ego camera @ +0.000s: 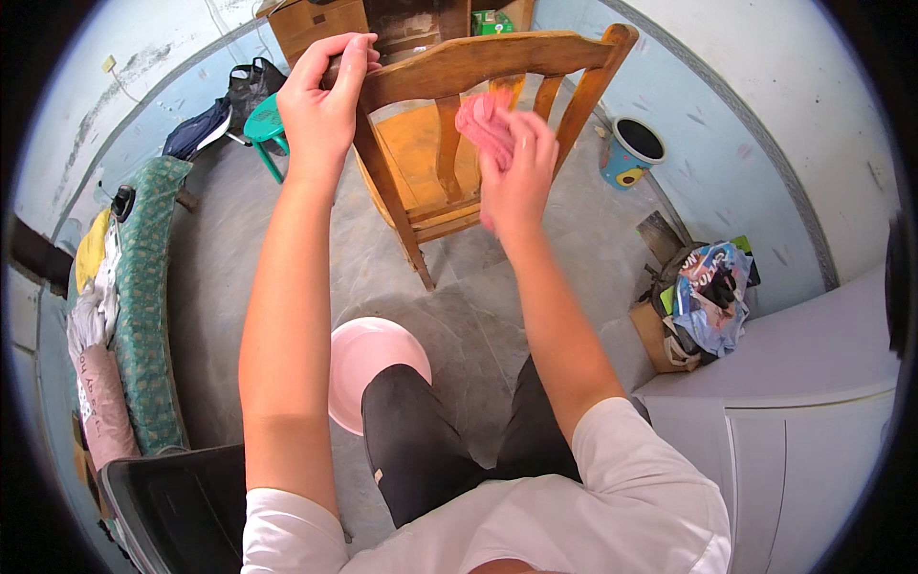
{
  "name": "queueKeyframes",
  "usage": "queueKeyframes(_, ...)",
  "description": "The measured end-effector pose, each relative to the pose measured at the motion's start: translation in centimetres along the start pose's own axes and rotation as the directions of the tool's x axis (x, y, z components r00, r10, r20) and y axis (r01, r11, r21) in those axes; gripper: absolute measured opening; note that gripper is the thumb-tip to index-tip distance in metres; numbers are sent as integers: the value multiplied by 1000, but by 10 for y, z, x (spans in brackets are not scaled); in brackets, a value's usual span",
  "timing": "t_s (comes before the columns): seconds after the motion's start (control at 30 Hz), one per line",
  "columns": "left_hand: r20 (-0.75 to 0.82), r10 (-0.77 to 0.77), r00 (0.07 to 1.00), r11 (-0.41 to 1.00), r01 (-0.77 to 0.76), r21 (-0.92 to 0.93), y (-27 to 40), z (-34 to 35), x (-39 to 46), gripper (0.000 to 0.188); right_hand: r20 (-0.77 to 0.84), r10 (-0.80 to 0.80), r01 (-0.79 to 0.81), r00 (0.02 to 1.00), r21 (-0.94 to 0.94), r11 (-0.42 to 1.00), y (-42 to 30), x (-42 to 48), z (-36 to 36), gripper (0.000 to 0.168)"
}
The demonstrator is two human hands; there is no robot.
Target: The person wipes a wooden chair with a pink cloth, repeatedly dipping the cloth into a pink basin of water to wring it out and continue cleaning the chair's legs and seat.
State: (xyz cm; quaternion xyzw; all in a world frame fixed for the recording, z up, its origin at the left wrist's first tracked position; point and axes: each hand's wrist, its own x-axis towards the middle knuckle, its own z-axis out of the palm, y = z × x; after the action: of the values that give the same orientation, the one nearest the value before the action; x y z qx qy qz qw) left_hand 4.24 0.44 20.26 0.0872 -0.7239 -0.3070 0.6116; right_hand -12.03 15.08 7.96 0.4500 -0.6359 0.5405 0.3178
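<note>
A wooden chair (495, 61) stands before me with its slatted back towards me. Its left top corner is in the grip of my left hand (323, 93), fingers wrapped over the rail. My right hand (527, 172) holds a pink cloth (484, 125), bunched up and slightly blurred, in front of the back slats. Whether the cloth touches a slat I cannot tell. Beyond the slats the yellowish seat (412, 147) shows. A pink plastic basin (369, 351) sits on the floor by my left knee, which partly covers it.
A green stool (264, 120) and dark bags stand at the back left. Along the left runs a bench-like seat with a green patterned cover (147, 308). At the right are a blue bin (631, 154), a cardboard box with plastic bags (710, 298) and a white cabinet (803, 430).
</note>
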Motion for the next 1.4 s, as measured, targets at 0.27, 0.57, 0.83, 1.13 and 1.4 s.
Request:
queueKeyframes(0.27, -97, 97, 991, 995, -94, 33, -19, 12, -2, 17, 50, -14, 16, 999, -32, 999, 16, -12, 13, 58)
queueKeyframes(0.57, -119, 252, 960, 956, -228, 183, -36, 5, -4, 13, -160, -33, 38, 987, 30, 999, -12, 39, 2, 48)
queueKeyframes(0.83, -140, 286, 948, 954, -268, 135, -39, 17, 0, 12, 4, 147, -147, 989, 4, 989, 15, -16, 16, 47)
queueKeyframes(1.13, -231, 209, 950, 974, -223, -37, -39, 19, -1, 13, -158, 51, -53, 986, -4, 999, 19, -9, 32, 51)
queueKeyframes(1.4, -176, 218, 960, 975, -222, -3, -30, 24, -3, 19, -10, 356, -356, 934, 25, 934, 74, -145, 52, 47)
